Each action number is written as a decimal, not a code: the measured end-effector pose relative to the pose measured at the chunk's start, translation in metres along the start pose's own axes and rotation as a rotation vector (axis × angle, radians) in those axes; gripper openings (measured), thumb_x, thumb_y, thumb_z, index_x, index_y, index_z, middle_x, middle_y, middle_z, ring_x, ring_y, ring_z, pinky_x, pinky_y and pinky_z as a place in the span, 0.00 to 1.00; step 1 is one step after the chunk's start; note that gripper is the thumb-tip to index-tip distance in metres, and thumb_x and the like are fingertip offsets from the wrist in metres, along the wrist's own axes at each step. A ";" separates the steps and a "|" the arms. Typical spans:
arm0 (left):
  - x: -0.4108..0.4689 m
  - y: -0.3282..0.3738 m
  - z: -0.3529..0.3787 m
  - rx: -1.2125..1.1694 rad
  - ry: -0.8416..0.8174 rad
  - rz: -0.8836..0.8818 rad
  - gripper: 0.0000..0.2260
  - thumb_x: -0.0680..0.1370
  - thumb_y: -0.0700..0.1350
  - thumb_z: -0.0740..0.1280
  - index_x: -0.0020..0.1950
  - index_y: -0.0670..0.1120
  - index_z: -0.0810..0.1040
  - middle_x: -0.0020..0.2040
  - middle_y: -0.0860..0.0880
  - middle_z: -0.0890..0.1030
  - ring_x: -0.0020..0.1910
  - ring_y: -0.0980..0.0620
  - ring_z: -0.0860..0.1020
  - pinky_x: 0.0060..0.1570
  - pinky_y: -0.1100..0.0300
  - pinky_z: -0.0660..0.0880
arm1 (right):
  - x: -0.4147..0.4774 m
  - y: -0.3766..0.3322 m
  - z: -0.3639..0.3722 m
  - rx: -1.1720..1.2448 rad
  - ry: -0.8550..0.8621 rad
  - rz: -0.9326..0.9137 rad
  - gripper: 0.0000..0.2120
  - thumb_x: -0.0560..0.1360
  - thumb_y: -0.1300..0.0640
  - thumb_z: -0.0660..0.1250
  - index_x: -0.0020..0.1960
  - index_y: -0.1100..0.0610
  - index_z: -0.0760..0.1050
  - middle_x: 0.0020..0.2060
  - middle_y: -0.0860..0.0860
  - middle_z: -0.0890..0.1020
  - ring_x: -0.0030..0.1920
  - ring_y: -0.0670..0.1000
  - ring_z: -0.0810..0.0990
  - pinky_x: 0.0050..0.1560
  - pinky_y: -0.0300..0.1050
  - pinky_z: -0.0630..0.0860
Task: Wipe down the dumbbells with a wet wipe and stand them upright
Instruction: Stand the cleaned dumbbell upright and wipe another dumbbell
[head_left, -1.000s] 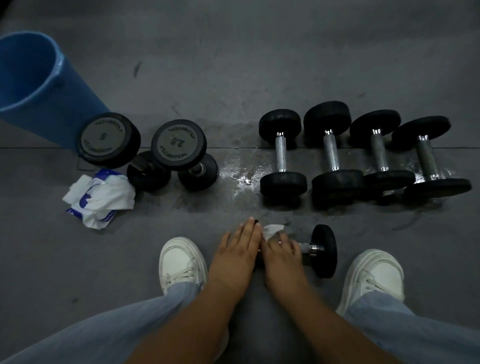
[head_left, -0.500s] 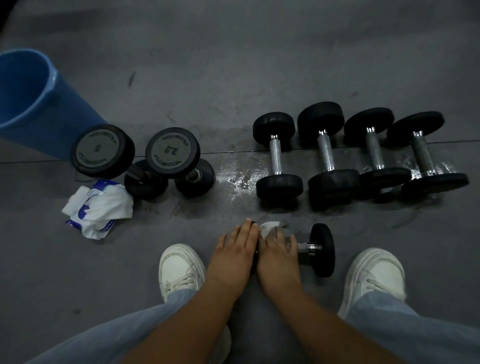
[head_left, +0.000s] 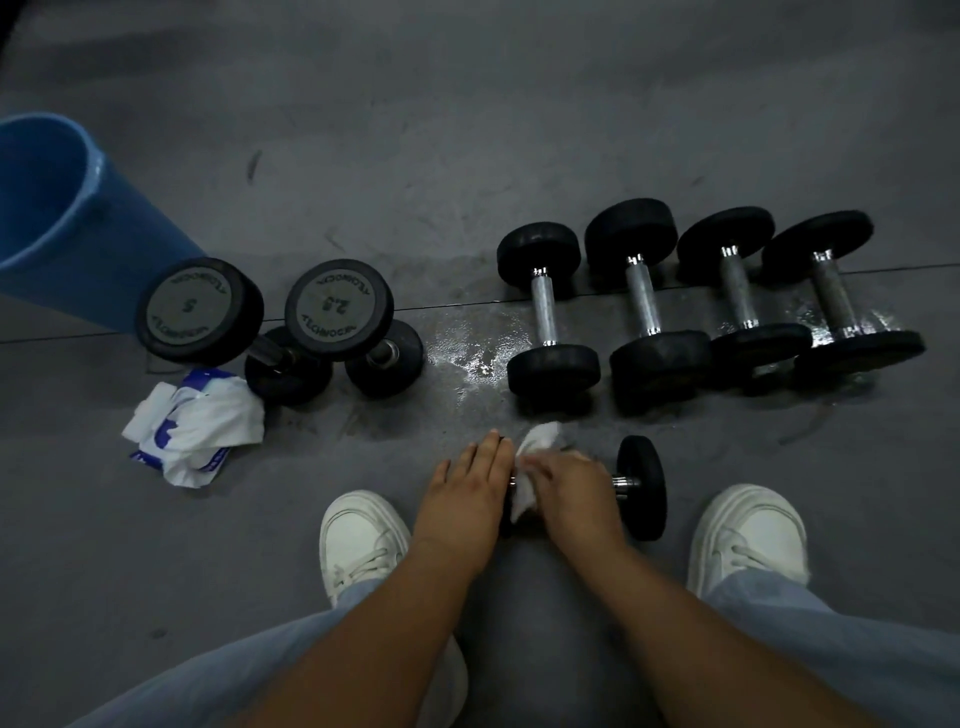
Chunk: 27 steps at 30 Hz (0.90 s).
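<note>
A small black dumbbell (head_left: 642, 486) lies on its side on the floor between my feet. My left hand (head_left: 465, 501) lies flat over its left head with straight fingers. My right hand (head_left: 566, 491) is curled over the handle, holding a white wet wipe (head_left: 527, 480) against it; the handle is mostly hidden. Two dumbbells stand upright at the left, one marked 5 (head_left: 195, 312) and one marked 2.5 (head_left: 337, 309). Several more dumbbells (head_left: 647, 301) lie in a row at the right.
A blue bin (head_left: 62, 218) stands at the far left. A white and blue wipe packet (head_left: 195, 426) lies beside the upright dumbbells. A wet patch (head_left: 478, 358) shines on the grey floor. My white shoes (head_left: 358, 540) flank the hands.
My right hand has slid a little along the handle with the wipe, so more white shows between my hands. The left hand stays on the dumbbell's head.
</note>
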<state>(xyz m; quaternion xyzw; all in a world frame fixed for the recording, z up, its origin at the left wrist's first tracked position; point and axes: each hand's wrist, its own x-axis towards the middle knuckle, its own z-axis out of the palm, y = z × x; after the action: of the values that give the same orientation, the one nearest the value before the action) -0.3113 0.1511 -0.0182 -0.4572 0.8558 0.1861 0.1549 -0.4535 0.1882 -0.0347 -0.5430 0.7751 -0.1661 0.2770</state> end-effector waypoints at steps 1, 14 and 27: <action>0.002 -0.001 -0.002 0.007 -0.006 0.006 0.37 0.80 0.46 0.64 0.81 0.49 0.43 0.81 0.51 0.43 0.80 0.50 0.50 0.76 0.49 0.53 | 0.003 -0.002 -0.002 0.176 0.031 0.143 0.17 0.73 0.58 0.66 0.61 0.47 0.76 0.47 0.52 0.84 0.49 0.56 0.81 0.53 0.48 0.75; 0.006 -0.002 -0.007 -0.022 -0.065 0.008 0.40 0.78 0.48 0.66 0.81 0.50 0.42 0.81 0.52 0.43 0.80 0.51 0.50 0.76 0.48 0.53 | -0.012 -0.001 0.030 -0.461 -0.119 -0.079 0.33 0.71 0.50 0.68 0.74 0.51 0.66 0.72 0.47 0.69 0.74 0.57 0.64 0.69 0.60 0.50; 0.003 0.000 -0.007 -0.028 -0.083 -0.010 0.41 0.78 0.49 0.67 0.81 0.50 0.42 0.81 0.52 0.43 0.80 0.50 0.50 0.75 0.48 0.55 | -0.051 -0.016 0.024 -0.072 0.025 0.048 0.18 0.73 0.57 0.62 0.60 0.47 0.79 0.49 0.46 0.83 0.56 0.49 0.79 0.58 0.44 0.64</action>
<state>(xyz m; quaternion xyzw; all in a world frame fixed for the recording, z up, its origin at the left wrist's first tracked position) -0.3137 0.1450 -0.0132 -0.4555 0.8436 0.2161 0.1849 -0.4134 0.2314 -0.0319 -0.5319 0.7966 -0.1383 0.2516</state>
